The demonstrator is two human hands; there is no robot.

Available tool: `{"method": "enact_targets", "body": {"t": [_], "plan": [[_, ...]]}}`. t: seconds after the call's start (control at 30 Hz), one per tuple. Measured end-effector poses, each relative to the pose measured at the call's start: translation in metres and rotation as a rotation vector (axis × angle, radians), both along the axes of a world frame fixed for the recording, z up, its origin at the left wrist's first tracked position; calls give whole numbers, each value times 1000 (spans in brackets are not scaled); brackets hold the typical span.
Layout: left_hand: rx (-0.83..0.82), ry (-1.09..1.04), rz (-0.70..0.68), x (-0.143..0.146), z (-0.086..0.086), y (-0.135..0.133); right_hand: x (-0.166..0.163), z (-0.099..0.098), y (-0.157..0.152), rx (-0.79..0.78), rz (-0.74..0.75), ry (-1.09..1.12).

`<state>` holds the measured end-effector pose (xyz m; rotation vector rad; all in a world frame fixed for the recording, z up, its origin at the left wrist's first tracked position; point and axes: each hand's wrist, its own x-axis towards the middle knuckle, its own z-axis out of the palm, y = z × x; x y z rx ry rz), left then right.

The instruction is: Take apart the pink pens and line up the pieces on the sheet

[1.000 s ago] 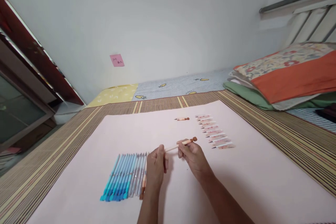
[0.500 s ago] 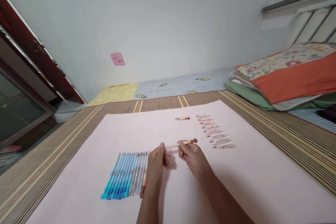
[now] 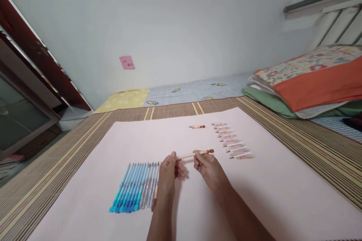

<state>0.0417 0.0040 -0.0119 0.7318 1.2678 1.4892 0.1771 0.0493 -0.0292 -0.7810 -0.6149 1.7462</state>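
Observation:
Between my two hands, a slim pen [image 3: 186, 156] with a pale barrel and a brown knob at its right end is held nearly level above the pink sheet. My left hand [image 3: 168, 171] pinches its left end between thumb and fingers. Fingers of my right hand [image 3: 209, 169] close round it near the orange-brown part. Left of my left hand lies a row of blue pens [image 3: 130, 186], then several clear pens [image 3: 148, 186] and a brown-ended pen [image 3: 155, 192], partly hidden by my wrist. A short brown-capped pen piece [image 3: 198, 126] lies farther back.
Several clear pen pieces with dark tips [image 3: 233, 140] lie in a slanting row at the right. The pink sheet [image 3: 147, 135] rests on a striped mat [image 3: 70, 139]. Folded bedding [image 3: 319, 83] is piled at the back right, and a pink note [image 3: 127, 62] sticks to the wall.
My right hand has shifted very slightly to the right along with the pen. Both hands keep their grip, and the pens on the sheet keep their arrangement.

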Motion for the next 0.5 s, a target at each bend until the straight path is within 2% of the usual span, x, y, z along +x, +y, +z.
{"method": "enact_targets", "body": {"t": [0.17, 0.5], "plan": [[68, -52, -34, 1, 1, 1, 1, -1, 0, -10, 7, -8], [44, -184, 65, -5, -5, 2, 5, -8, 4, -86, -59, 64]]}}
